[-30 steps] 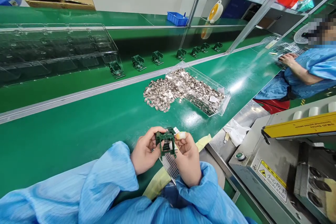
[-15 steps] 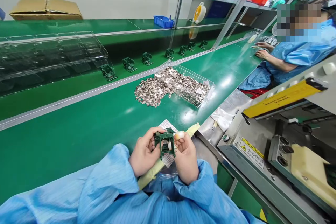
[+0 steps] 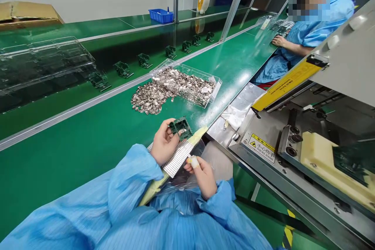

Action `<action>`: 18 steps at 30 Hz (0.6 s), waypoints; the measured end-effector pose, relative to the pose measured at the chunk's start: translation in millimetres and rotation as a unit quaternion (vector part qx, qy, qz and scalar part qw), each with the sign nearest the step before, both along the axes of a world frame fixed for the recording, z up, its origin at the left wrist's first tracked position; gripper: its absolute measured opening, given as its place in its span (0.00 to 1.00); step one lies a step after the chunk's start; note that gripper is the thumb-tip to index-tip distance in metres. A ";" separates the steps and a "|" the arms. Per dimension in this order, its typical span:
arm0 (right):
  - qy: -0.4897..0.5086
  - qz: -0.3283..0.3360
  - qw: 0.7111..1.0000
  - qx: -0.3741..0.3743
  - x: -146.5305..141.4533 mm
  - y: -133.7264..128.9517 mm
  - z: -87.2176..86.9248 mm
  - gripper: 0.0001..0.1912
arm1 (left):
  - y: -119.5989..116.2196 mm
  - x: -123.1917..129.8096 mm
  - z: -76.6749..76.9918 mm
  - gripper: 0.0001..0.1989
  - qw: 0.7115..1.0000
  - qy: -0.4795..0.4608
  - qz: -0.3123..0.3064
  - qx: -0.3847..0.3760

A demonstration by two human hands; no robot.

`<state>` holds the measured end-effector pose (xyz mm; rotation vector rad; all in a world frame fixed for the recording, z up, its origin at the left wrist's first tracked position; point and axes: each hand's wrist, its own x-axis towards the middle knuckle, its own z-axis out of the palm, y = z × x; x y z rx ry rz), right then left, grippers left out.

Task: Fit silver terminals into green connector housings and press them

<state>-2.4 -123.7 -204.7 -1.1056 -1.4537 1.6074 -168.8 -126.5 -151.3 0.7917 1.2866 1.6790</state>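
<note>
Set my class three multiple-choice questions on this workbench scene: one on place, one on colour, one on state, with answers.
1. Where is the loose metal pile?
A) On the belt beside the clear tray
B) Inside the machine
C) On the far bench

2. What colour is the small crate?
A) Red
B) Yellow
C) Blue

3. What state is the green fixture in?
A) Lying on the belt
B) Gripped in the left hand
C) Inside the tray

Answers:
1. A: it lies outside the tray.
2. C: the crate shows blue.
3. B: the left fingers hold it above the belt.
</note>
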 end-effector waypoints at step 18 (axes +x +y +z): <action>-0.145 0.020 0.950 0.274 -11.2 -1.8 -11.6 0.13 | 4.6 -0.6 -20.4 0.23 1.000 0.011 -0.023 -0.017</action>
